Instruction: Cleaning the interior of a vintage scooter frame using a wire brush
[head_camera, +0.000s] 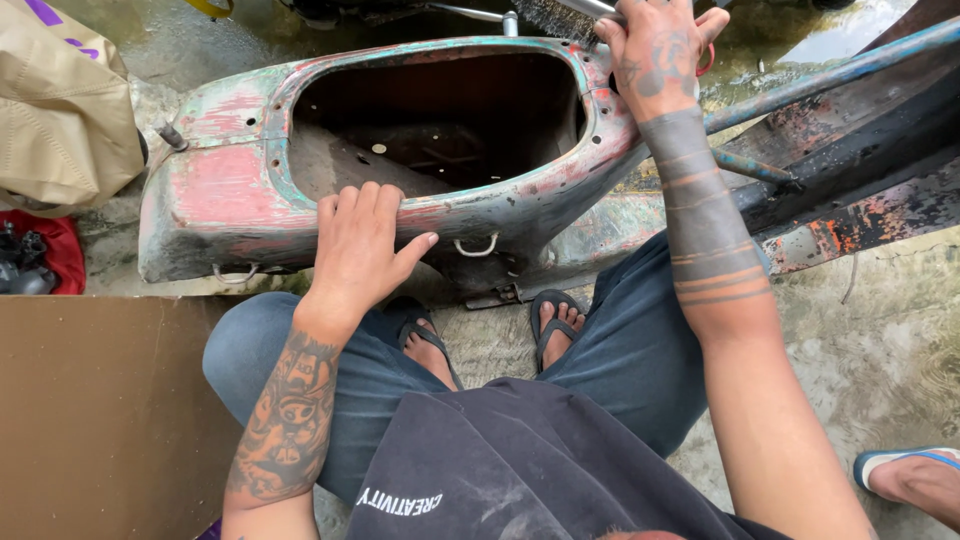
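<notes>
The left hand (362, 245) lies flat, fingers together and thumb spread, on the near rim of a worn scooter body shell of pressed metal, its red and turquoise paint flaking to bare grey (230, 190); it grips nothing, only presses down as if to steady the shell; the right hand (660, 50) at the top centre of the frame is closed around the handle of a wire brush with dark bristles (555, 15), held at the shell's far rim. The shell sits in the middle of the frame, across the person's knees and sandalled feet, its open hollow facing up; a grey-blue metal tube (830, 75) runs from it toward the upper right; rusted black and orange panels (860, 215) lie below that tube. Judging by the surface, the stripping appears partly done: broad patches on the left flank are down to pale metal, while red and turquoise remain along the rim and sides; the hollow's floor is dusty and dark. At the upper left sits a tan fabric bag (60, 110); at lower left, a brown flat board (100, 400); wet concrete ground (880, 350) lies beyond.
</notes>
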